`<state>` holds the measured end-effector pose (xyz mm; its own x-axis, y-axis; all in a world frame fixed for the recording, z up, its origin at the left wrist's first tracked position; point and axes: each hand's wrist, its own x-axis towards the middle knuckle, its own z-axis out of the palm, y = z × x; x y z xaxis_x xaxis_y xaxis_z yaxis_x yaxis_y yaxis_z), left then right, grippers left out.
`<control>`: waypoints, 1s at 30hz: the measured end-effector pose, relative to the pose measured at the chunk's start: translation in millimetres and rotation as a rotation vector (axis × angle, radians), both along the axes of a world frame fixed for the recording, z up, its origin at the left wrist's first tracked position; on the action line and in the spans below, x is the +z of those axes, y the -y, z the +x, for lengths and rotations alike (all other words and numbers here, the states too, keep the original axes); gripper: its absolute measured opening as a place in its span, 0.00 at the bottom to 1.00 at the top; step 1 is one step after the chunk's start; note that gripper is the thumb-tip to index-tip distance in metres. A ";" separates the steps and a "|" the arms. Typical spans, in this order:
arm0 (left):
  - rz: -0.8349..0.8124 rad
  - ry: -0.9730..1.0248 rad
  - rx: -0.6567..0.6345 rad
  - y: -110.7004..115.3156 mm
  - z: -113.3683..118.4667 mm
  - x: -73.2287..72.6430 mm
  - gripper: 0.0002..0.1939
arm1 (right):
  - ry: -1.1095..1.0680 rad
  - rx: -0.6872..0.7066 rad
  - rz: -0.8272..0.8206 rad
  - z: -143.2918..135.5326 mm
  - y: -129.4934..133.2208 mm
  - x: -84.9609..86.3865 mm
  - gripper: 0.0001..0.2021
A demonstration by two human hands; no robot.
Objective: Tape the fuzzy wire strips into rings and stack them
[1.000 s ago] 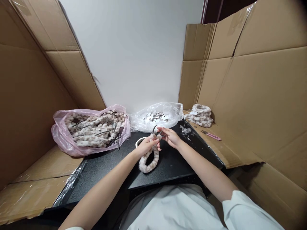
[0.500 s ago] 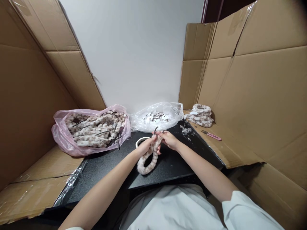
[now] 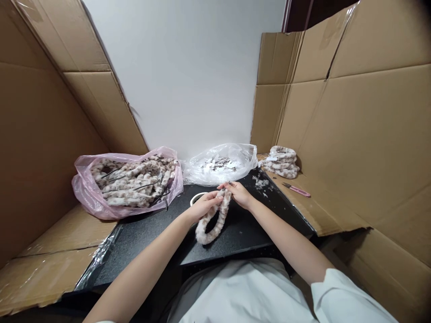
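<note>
A fluffy beige-and-brown strip (image 3: 218,226) hangs in a loop above the black table, its ends brought together at the top. My left hand (image 3: 206,205) is closed on the left side of the loop near those ends. On the other side, my right hand (image 3: 237,194) pinches the top of the strip, and its fingertips are close to those of my left hand. Behind my left hand, a white ring-shaped object (image 3: 196,198) is partly hidden on the table.
A pink bag (image 3: 84,190) of fluffy strips with dark cords lies left on the black table (image 3: 144,237). A clear bag (image 3: 247,157) of small pieces is at the back. Rightward are stacked fluffy rings (image 3: 283,162), pink snips (image 3: 299,191), fluff scraps (image 3: 261,183) and cardboard walls (image 3: 377,134).
The loop has shifted slightly right. My left fingers have straightened along the strip, and my right fingers now cover its top, where the dark cord end no longer stands out.
</note>
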<state>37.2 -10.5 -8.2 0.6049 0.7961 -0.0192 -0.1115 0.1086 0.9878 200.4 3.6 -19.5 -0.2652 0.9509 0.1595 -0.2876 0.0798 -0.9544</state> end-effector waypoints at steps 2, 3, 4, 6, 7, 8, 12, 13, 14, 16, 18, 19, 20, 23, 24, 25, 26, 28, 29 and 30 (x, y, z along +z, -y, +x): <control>0.003 -0.003 0.010 -1.2 -0.2 1.0 0.17 | -0.009 0.014 0.016 -0.6 0.2 0.5 0.20; -0.012 0.015 0.008 -2.3 -0.1 0.9 0.18 | -0.012 0.029 0.017 -0.9 0.5 0.8 0.21; -0.035 0.035 0.000 -3.5 -0.2 0.5 0.19 | -0.012 0.042 0.016 -1.0 0.8 1.1 0.22; -0.093 0.053 -0.029 -6.0 -0.6 -0.7 0.21 | -0.001 0.050 0.018 -1.2 1.3 1.3 0.22; -0.117 0.044 -0.041 -6.9 -1.0 -1.3 0.22 | 0.013 0.044 0.027 -1.3 1.4 1.2 0.22; -0.131 0.023 -0.049 -7.4 -1.4 -1.9 0.23 | 0.031 0.035 0.041 -1.4 1.5 1.0 0.22; -0.146 -0.067 -0.072 -6.6 -2.8 -3.7 0.25 | 0.103 0.053 0.093 -2.7 1.9 -1.1 0.21; -0.150 -0.077 -0.078 -5.9 -2.8 -4.1 0.25 | 0.108 0.068 0.090 -2.9 2.0 -2.0 0.21; -0.151 -0.083 -0.083 -5.2 -2.8 -4.6 0.26 | 0.105 0.086 0.077 -2.9 2.0 -2.9 0.21; -0.137 -0.088 -0.093 -3.7 -2.7 -5.2 0.26 | 0.079 0.108 0.041 -2.5 1.9 -4.5 0.22; -0.114 -0.098 -0.104 -2.4 -2.8 -5.5 0.26 | 0.050 0.120 0.009 -1.7 2.1 -5.2 0.23; -0.104 -0.106 -0.107 -1.7 -3.0 -5.5 0.25 | 0.046 0.126 -0.001 -1.4 2.3 -5.1 0.24; -0.096 -0.113 -0.110 -1.2 -3.1 -5.6 0.25 | 0.048 0.131 -0.006 -1.3 2.7 -4.8 0.25; -0.084 -0.115 -0.105 0.2 -3.2 -5.9 0.25 | 0.080 0.140 -0.003 -2.0 4.3 -3.5 0.26; -0.081 -0.105 -0.104 0.6 -3.0 -6.1 0.25 | 0.091 0.135 0.005 -2.6 4.7 -3.3 0.26; -0.079 -0.095 -0.106 0.9 -2.7 -6.4 0.25 | 0.104 0.127 0.015 -3.2 4.9 -3.3 0.27; -0.078 -0.085 -0.108 1.1 -2.4 -6.8 0.24 | 0.121 0.122 0.026 -3.8 5.0 -3.4 0.27; -0.085 -0.065 -0.111 1.1 -1.7 -7.5 0.24 | 0.167 0.116 0.061 -4.7 4.6 -4.1 0.27; -0.097 -0.056 -0.108 0.9 -1.4 -7.6 0.24 | 0.194 0.113 0.086 -4.9 4.2 -4.6 0.27; -0.116 -0.050 -0.099 0.6 -1.3 -7.5 0.25 | 0.220 0.107 0.115 -4.9 3.7 -5.1 0.27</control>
<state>35.9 -11.2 -15.7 0.6766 0.7230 -0.1395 -0.0460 0.2306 0.9720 195.5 0.0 -24.6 -0.4035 0.8945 0.1926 -0.0869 0.1721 -0.9812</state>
